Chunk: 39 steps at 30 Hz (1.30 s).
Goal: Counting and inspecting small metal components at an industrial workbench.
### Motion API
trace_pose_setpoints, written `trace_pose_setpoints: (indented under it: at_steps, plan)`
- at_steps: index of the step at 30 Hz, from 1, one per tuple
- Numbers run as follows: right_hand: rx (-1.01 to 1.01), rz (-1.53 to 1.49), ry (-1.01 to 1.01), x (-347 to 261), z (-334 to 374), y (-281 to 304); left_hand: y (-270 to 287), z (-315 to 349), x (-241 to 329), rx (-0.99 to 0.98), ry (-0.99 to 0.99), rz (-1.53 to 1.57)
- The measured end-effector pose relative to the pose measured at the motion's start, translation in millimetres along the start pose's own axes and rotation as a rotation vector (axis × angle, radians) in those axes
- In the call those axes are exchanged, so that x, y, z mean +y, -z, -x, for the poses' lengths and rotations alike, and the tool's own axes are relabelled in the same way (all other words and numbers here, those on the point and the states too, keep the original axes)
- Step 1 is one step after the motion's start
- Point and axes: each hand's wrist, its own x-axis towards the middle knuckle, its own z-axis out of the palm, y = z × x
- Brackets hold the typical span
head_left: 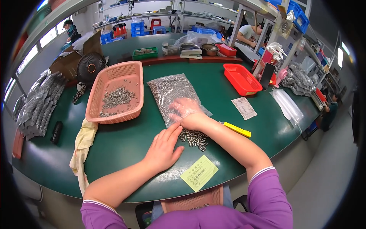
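A clear plastic bag (166,88) full of small metal parts lies on the green table in front of me. My right hand (187,110) reaches into its near end, and film covers the fingers, which look apart. My left hand (163,149) is open, its fingers stretched toward the bag's near edge and fingertips touching there, thumb apart. A loose pile of small metal pins (195,139) spreads on the table below the right wrist. Beside the right forearm is a yellow utility knife (237,129). A yellow-green paper slip (199,173) lies nearer to me.
Left stands a pink plastic basket (138,101) holding more metal parts, with a cream cloth (82,150) by it. Filled bags (40,103) are heaped far left, near a black fan (91,68). A red tray (244,91) and flat plastic bags (286,105) are at right.
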Motion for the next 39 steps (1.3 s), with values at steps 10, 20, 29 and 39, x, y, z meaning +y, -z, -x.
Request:
trace_pose_setpoints:
  at_steps: [10,20,29,39]
  plan:
    - [-0.005,-0.094,0.146,-11,42,19,-8,-1,-11,0.196,0.122,0.075]
    - [0.005,-0.013,0.031,4,-9,-1,-9,-6,-8,0.005,0.254,0.078]
    - [0.007,-0.026,0.097,-10,3,7,-7,-1,-7,-0.001,0.225,0.030]
    - [-0.060,-0.014,0.139,-27,49,22,-8,1,-5,0.034,0.182,0.023]
